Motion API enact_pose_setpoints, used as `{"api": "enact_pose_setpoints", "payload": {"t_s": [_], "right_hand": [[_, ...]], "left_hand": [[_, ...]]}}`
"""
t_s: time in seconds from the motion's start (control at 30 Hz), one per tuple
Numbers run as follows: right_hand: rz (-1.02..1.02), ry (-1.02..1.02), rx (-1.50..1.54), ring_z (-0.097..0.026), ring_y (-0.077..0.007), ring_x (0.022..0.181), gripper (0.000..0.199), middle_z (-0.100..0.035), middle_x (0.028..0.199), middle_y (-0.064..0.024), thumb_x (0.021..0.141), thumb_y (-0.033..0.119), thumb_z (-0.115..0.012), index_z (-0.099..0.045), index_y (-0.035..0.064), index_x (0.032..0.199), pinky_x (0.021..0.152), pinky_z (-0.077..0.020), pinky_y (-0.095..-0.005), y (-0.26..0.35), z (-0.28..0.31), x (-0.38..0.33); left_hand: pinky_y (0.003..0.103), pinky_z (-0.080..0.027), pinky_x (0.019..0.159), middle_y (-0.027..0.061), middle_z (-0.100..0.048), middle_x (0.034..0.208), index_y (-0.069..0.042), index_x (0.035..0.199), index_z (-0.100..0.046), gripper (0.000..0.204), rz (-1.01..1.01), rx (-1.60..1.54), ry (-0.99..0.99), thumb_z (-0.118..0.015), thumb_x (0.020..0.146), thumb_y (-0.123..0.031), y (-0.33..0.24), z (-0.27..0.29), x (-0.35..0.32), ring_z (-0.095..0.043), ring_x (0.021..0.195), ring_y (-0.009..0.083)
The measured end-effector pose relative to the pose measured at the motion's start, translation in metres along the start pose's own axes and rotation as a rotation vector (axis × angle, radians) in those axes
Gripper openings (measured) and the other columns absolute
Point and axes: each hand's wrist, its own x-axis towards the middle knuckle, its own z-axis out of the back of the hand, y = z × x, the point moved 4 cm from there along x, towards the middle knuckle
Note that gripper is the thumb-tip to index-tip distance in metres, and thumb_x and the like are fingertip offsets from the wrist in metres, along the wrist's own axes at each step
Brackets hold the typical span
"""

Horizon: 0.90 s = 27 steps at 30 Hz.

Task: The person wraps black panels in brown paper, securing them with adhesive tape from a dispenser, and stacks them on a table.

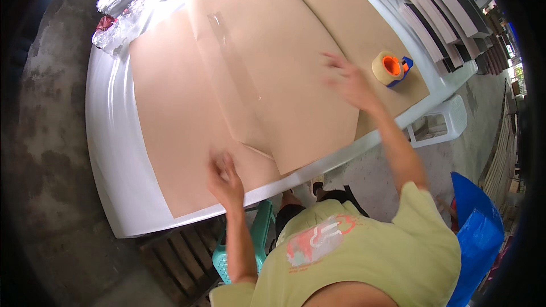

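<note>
My left hand (223, 173) presses down on the near edge of a large sheet of tan paper (170, 125) spread over a white table (111, 153). A strip of clear tape (227, 51) runs along the seam where folded paper flaps overlap. My right hand (350, 82) hovers with spread fingers, blurred, above the paper. It is a short way left of a tape dispenser (391, 68) with an orange core and blue handle, which rests on the brown paper (352, 17).
Crumpled clear plastic (131, 5) lies at the table's far left corner. White and dark boards (443, 17) are stacked to the right. A white plastic stool (441, 122) stands by the table, a blue bag (478, 233) at my right, a teal stool (261, 233) below.
</note>
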Motion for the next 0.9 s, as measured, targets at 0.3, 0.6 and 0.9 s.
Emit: {"api": "enact_pose_setpoints", "payload": {"t_s": [0.3, 0.6, 0.9], "right_hand": [[0.547, 0.697, -0.561, -0.017, -0.0222, 0.137, 0.087, -0.019, 0.148, -0.0069, 0.077, 0.054, -0.056, -0.017, 0.0126, 0.143, 0.107, -0.0111, -0.0553, -0.041, -0.136, 0.005], [0.545, 0.478, -0.688, -0.024, -0.012, 0.134, 0.077, -0.025, 0.147, 0.0006, 0.076, 0.039, -0.062, -0.025, 0.0221, 0.141, 0.104, -0.0189, -0.0517, -0.033, -0.128, -0.014], [0.637, 0.526, -0.73, -0.022, -0.0155, 0.135, 0.071, -0.028, 0.145, -0.0029, 0.078, 0.043, -0.059, -0.033, 0.0159, 0.138, 0.106, -0.015, -0.0538, -0.052, -0.133, -0.017]], "left_hand": [[0.048, -0.022, 0.106, 0.0046, -0.026, 0.146, -0.013, 0.141, -0.026, 0.067, -0.862, 0.822, 0.479, -0.052, 0.085, -0.04, -0.018, -0.113, 0.08, -0.026, 0.133, 0.0228], [0.044, -0.024, 0.105, 0.0048, -0.033, 0.143, -0.016, 0.136, -0.035, 0.069, -0.776, 0.766, 0.463, -0.064, 0.076, -0.033, 0.02, -0.054, 0.093, -0.035, 0.129, 0.0194], [0.045, -0.023, 0.106, 0.019, -0.026, 0.143, -0.004, 0.139, -0.025, 0.086, -0.775, 0.646, 0.488, -0.062, 0.075, -0.047, -0.031, -0.156, 0.072, -0.026, 0.133, 0.031]]}}
